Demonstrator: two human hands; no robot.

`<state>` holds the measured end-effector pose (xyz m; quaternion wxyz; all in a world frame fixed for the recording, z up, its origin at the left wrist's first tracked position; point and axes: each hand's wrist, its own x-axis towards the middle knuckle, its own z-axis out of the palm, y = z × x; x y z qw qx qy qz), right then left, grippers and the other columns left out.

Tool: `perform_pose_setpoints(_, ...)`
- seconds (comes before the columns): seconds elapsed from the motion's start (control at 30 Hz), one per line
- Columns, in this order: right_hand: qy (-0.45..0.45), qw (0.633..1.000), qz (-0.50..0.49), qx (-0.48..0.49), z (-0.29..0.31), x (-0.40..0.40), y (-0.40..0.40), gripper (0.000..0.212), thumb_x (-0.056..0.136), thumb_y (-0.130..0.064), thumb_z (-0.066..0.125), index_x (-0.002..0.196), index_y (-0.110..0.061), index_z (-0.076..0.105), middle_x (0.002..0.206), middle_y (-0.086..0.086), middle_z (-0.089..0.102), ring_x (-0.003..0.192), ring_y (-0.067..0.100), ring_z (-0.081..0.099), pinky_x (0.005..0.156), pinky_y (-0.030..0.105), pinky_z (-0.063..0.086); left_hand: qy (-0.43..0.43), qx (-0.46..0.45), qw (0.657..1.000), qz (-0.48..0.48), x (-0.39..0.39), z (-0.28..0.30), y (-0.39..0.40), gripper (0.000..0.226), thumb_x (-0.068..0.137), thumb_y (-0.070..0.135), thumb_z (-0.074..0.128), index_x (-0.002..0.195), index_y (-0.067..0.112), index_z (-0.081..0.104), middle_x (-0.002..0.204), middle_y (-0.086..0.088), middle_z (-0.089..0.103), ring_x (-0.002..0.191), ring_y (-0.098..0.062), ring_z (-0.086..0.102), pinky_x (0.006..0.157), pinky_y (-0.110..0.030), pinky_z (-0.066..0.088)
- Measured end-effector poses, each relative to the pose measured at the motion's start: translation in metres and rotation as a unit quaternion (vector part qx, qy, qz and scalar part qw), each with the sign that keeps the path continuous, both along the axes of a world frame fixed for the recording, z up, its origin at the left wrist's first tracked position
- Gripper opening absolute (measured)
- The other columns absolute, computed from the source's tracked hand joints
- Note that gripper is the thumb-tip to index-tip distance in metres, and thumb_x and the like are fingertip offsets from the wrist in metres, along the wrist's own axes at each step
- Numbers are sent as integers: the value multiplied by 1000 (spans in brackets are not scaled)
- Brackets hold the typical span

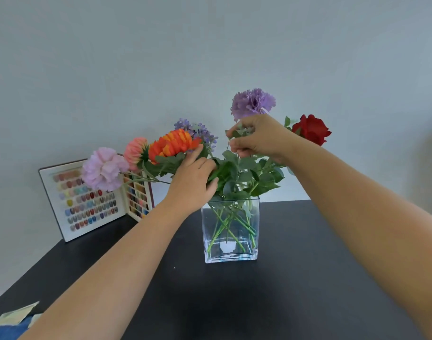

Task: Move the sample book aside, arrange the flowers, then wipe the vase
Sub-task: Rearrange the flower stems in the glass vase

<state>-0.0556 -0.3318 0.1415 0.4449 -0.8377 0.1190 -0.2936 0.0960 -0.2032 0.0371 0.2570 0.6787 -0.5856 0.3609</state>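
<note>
A clear square glass vase (pixel 231 251) stands mid-table with several green stems crossing inside. My left hand (pixel 193 179) grips the leafy stems below the orange flower (pixel 172 144), which leans left with a pink-orange bloom (pixel 134 152) and a pale pink carnation (pixel 103 168). My right hand (pixel 258 138) pinches the stem just under the purple carnation (pixel 253 103), holding it upright. A red rose (pixel 312 128) shows behind my right wrist. The sample book (pixel 87 200) stands open at the back left against the wall, showing rows of coloured nail chips.
The black table (pixel 259 303) ends at the wall behind the vase and drops off on the left. A blue cloth (pixel 6 330) and a pale paper scrap (pixel 16 314) lie at the near left corner. Small lavender flowers (pixel 197 130) sit behind the orange bloom.
</note>
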Motion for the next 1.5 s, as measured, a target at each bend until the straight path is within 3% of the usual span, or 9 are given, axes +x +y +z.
perform_pose_setpoints(0.2, 51, 998, -28, -22, -32, -14, -4, 14, 83, -3, 74, 96, -4, 71, 79, 14, 71, 58, 14, 63, 65, 23, 60, 42, -8, 995, -86, -5, -22, 9, 32, 83, 20, 74, 110, 8, 61, 117, -7, 66, 142, -32, 35, 117, -41, 25)
perform_pose_setpoints(0.43, 70, 987, -87, -115, -35, -38, -21, 49, 76, -18, 80, 119, -32, 64, 122, 5, 56, 105, 20, 59, 92, 35, 49, -2, -102, 987, -127, -7, -46, 42, 34, 85, 22, 76, 111, 6, 62, 122, -11, 63, 128, -27, 52, 108, -38, 40)
perform_pose_setpoints(0.57, 112, 977, -106, -145, -48, -42, -20, 34, 80, -11, 72, 108, -30, 65, 86, 7, 72, 65, 17, 66, 56, 29, 54, -24, -141, 983, -116, 0, -79, 69, 12, 91, 24, 65, 85, 14, 63, 80, 1, 63, 77, -13, 55, 74, -24, 41)
perform_pose_setpoints(0.67, 113, 971, -123, -170, -49, -36, -16, 14, 82, -9, 71, 89, -21, 69, 66, 5, 71, 55, 11, 69, 47, 15, 47, 176, -46, 983, -3, 3, -89, 76, 20, 94, 40, 56, 83, 25, 65, 77, 13, 60, 69, -4, 54, 65, -13, 38)
perform_pose_setpoints(0.83, 155, 960, -124, -198, -58, -23, -8, 9, 82, -7, 70, 82, -16, 70, 72, 7, 71, 57, 16, 66, 43, 16, 44, 574, -84, 814, -14, 15, -79, 60, 30, 96, 34, 59, 125, 27, 62, 115, 9, 64, 106, -8, 60, 95, -30, 47)
perform_pose_setpoints(0.93, 139, 956, -135, -218, -55, -27, -10, 14, 79, -22, 75, 92, -23, 70, 84, 0, 64, 59, 11, 57, 47, 20, 43, 651, -122, 744, -88, 14, -69, 48, 31, 96, 28, 59, 127, 27, 60, 123, 9, 62, 120, -16, 56, 95, -29, 44)
perform_pose_setpoints(1.07, 106, 954, -142, -243, -37, -37, -15, 39, 72, -32, 81, 108, -32, 65, 96, -4, 58, 78, 6, 57, 59, 17, 41, 666, -152, 713, -160, 8, -54, 36, 22, 92, 22, 65, 109, 34, 61, 123, 12, 63, 120, -10, 55, 102, -37, 39)
perform_pose_setpoints(1.27, 169, 935, -145, -276, -45, -38, -19, 39, 76, -15, 77, 110, -28, 63, 88, 2, 62, 76, 20, 65, 55, 22, 49, 611, -155, 749, -201, -8, -26, 18, 46, 71, 29, 76, 114, 27, 59, 121, 7, 68, 112, -7, 62, 90, -24, 44)
perform_pose_setpoints(1.5, 88, 956, -151, -234, -48, -30, -21, 29, 76, -14, 76, 99, -28, 64, 84, 0, 59, 68, 13, 56, 62, 27, 51, 380, -113, 905, -153, -28, 12, -3, 38, 92, 24, 66, 128, 13, 58, 126, 5, 56, 116, -17, 58, 98, -32, 49)
